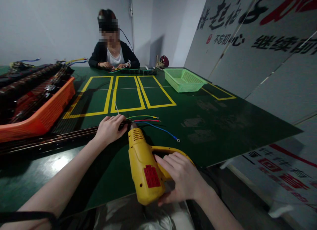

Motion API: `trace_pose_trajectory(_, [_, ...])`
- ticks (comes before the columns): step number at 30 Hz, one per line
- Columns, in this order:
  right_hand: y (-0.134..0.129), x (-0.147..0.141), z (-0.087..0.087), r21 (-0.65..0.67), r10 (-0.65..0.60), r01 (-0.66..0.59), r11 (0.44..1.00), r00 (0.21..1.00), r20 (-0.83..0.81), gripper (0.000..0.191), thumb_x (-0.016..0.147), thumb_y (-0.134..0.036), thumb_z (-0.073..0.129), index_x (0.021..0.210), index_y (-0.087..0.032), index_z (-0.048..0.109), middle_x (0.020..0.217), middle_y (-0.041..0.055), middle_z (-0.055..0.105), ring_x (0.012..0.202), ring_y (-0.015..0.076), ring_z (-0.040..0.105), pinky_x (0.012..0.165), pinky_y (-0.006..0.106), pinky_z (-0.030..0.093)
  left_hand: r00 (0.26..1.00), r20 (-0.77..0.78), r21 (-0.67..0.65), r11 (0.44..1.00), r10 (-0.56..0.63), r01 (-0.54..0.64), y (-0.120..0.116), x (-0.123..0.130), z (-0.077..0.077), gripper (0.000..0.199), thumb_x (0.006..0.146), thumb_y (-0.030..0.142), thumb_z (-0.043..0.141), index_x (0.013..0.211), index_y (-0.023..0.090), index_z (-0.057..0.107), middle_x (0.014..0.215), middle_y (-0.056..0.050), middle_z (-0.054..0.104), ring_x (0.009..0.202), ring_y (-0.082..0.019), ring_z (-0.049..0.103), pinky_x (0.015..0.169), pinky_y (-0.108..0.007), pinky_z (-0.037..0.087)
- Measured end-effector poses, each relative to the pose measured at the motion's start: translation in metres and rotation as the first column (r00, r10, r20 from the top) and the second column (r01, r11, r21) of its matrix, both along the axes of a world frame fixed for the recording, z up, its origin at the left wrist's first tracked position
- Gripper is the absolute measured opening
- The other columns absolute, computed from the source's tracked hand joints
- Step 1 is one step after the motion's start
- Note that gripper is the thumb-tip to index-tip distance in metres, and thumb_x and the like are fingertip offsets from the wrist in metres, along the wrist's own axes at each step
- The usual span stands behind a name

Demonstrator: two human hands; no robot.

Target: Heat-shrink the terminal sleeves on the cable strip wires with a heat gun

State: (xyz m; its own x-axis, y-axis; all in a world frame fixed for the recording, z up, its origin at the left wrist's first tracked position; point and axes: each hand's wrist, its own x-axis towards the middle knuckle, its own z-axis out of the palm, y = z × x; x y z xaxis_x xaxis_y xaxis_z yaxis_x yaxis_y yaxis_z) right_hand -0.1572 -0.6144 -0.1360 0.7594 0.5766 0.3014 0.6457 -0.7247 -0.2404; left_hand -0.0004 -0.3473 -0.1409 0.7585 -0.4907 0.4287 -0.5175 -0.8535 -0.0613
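My right hand (pixel 179 174) is wrapped round the handle of a yellow heat gun (pixel 146 170), whose metal nozzle (pixel 133 125) points away from me at the end of a dark wire bundle. My left hand (pixel 111 129) is closed round that bundle (pixel 84 133), just left of the nozzle. Out of the bundle's end run a green-yellow wire (pixel 143 116), a red wire (pixel 148 120) and a blue wire (pixel 160 127) with a ring terminal. A thin white strip (pixel 117 108) sticks up behind my left fingers.
An orange basket (pixel 47 114) full of dark harnesses is at the left. A light green basket (pixel 184 81) sits at the back right of the green table (pixel 247 124). Across the table a person (pixel 114 55) handles wires. Yellow tape rectangles mark the tabletop.
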Motion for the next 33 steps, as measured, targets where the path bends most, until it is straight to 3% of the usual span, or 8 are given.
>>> trace_pose_trajectory(4, [-0.007, -0.005, -0.004, 0.007, -0.065, 0.065, 0.998, 0.994, 0.093, 0.089, 0.077, -0.083, 0.027, 0.124, -0.013, 0.055, 0.092, 0.0064, 0.065, 0.081, 0.0186, 0.058, 0.076, 0.034, 0.038, 0.998, 0.057, 0.026, 0.999, -0.034, 0.033, -0.015, 0.013, 0.009, 0.033, 0.088, 0.042, 0.043, 0.095, 0.019, 0.065, 0.101, -0.011, 0.064, 0.104, -0.029, 0.054, 0.095, -0.047, 0.036])
trace_pose_trajectory(9, [0.001, -0.018, -0.013, 0.113, -0.375, 0.362, 0.925, 0.916, 0.141, 0.043, 0.098, -0.039, 0.026, 0.092, -0.016, 0.061, 0.080, 0.0050, 0.062, 0.076, 0.0168, 0.053, 0.071, 0.031, 0.031, 0.985, -0.141, -0.080, 0.993, -0.097, 0.086, -0.036, 0.047, 0.008, 0.040, 0.089, 0.050, 0.040, 0.093, 0.024, 0.070, 0.114, -0.006, 0.062, 0.121, -0.032, 0.043, 0.108, -0.058, 0.013])
trace_pose_trajectory(14, [0.011, -0.019, -0.017, 0.167, -0.476, 0.453, 0.876, 0.867, 0.145, 0.031, 0.093, -0.031, 0.033, 0.074, -0.019, 0.055, 0.068, 0.0021, 0.056, 0.067, 0.0150, 0.048, 0.068, 0.030, 0.028, 0.769, -0.588, -0.271, 0.957, -0.252, 0.107, -0.038, 0.069, 0.005, 0.050, 0.081, 0.065, 0.046, 0.089, 0.021, 0.067, 0.090, -0.003, 0.067, 0.084, -0.022, 0.059, 0.078, -0.034, 0.043])
trace_pose_trajectory(18, [0.011, -0.014, -0.021, 0.209, -0.483, 0.448, 0.869, 0.860, 0.166, 0.034, 0.092, -0.033, 0.032, 0.069, -0.019, 0.052, 0.064, 0.0018, 0.053, 0.064, 0.0146, 0.046, 0.066, 0.030, 0.027, 0.697, -0.639, -0.366, 0.926, -0.326, 0.096, -0.033, 0.071, 0.004, 0.050, 0.077, 0.066, 0.050, 0.074, 0.017, 0.061, 0.067, -0.001, 0.057, 0.062, -0.015, 0.051, 0.056, -0.026, 0.036])
trace_pose_trajectory(24, [0.008, -0.011, -0.025, 0.238, -0.482, 0.439, 0.866, 0.859, 0.170, 0.031, 0.091, -0.032, 0.034, 0.070, -0.019, 0.052, 0.064, 0.0015, 0.053, 0.064, 0.0138, 0.046, 0.066, 0.029, 0.027, 0.661, -0.607, -0.610, 0.792, -0.442, -0.030, -0.026, 0.069, 0.004, 0.049, 0.081, 0.063, 0.044, 0.078, 0.016, 0.056, 0.075, -0.002, 0.059, 0.067, -0.013, 0.051, 0.063, -0.026, 0.041])
trace_pose_trajectory(28, [0.007, -0.011, -0.020, 0.223, -0.471, 0.432, 0.874, 0.865, 0.172, 0.031, 0.091, -0.032, 0.035, 0.069, -0.019, 0.052, 0.063, 0.0008, 0.053, 0.062, 0.0132, 0.046, 0.066, 0.029, 0.027, 0.671, -0.618, -0.554, 0.832, -0.410, -0.002, -0.026, 0.069, 0.004, 0.051, 0.078, 0.065, 0.049, 0.088, 0.016, 0.060, 0.087, -0.006, 0.065, 0.081, -0.020, 0.058, 0.079, -0.036, 0.047])
trace_pose_trajectory(30, [0.005, -0.011, -0.018, 0.211, -0.462, 0.426, 0.880, 0.870, 0.174, 0.029, 0.091, -0.030, 0.037, 0.069, -0.019, 0.052, 0.063, 0.0003, 0.053, 0.062, 0.0130, 0.046, 0.065, 0.029, 0.027, 0.734, -0.580, -0.472, 0.880, -0.352, 0.049, -0.027, 0.067, 0.005, 0.050, 0.077, 0.064, 0.052, 0.093, 0.019, 0.065, 0.109, -0.008, 0.065, 0.108, -0.028, 0.054, 0.100, -0.051, 0.036])
trace_pose_trajectory(33, [-0.001, -0.011, -0.015, 0.208, -0.450, 0.413, 0.887, 0.874, 0.183, 0.028, 0.091, -0.027, 0.038, 0.069, -0.018, 0.053, 0.062, -0.0002, 0.053, 0.062, 0.0127, 0.047, 0.065, 0.028, 0.027, 0.842, -0.480, -0.328, 0.941, -0.246, 0.088, -0.030, 0.064, 0.005, 0.042, 0.078, 0.062, 0.054, 0.092, 0.025, 0.070, 0.136, -0.003, 0.052, 0.137, -0.036, 0.022, 0.107, -0.068, -0.007])
